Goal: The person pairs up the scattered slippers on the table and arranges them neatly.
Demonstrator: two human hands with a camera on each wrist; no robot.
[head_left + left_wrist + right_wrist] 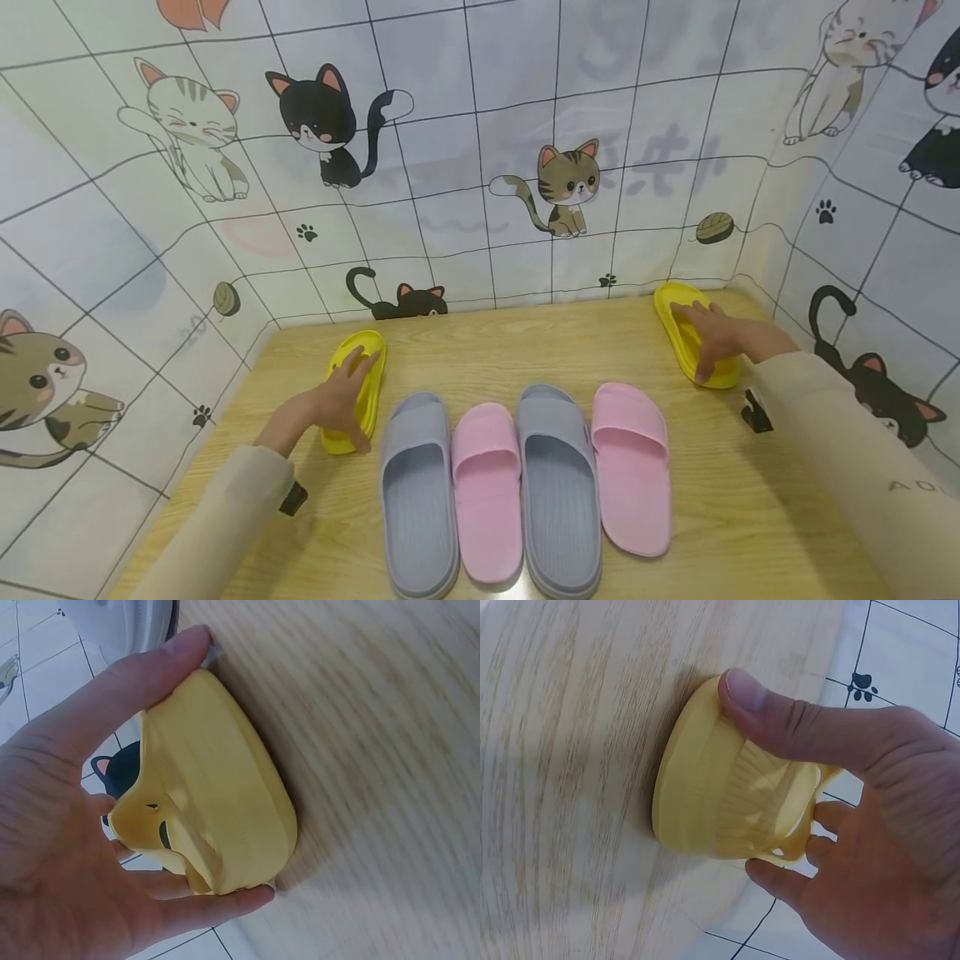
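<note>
At the left of the head view, my left hand (335, 406) spans a yellow slipper (371, 400) lying on the wooden surface. In the left wrist view, the thumb and a finger of that hand (60, 847) grip opposite sides of the slipper (225, 772). Toward the back right, my right hand (716, 335) is over another yellow slipper (722, 372). The right wrist view shows this hand (892, 817) with its thumb on one side of the slipper (697, 780) and fingers at the other. Parts of both slippers are hidden behind the hands.
Between the hands, nearer the front, stand a grey slipper (420, 500), a pink slipper (487, 508), another grey slipper (560, 500) and another pink one (636, 492), side by side on the wooden surface (517, 350). Cat-patterned walls (450, 167) border the back and sides.
</note>
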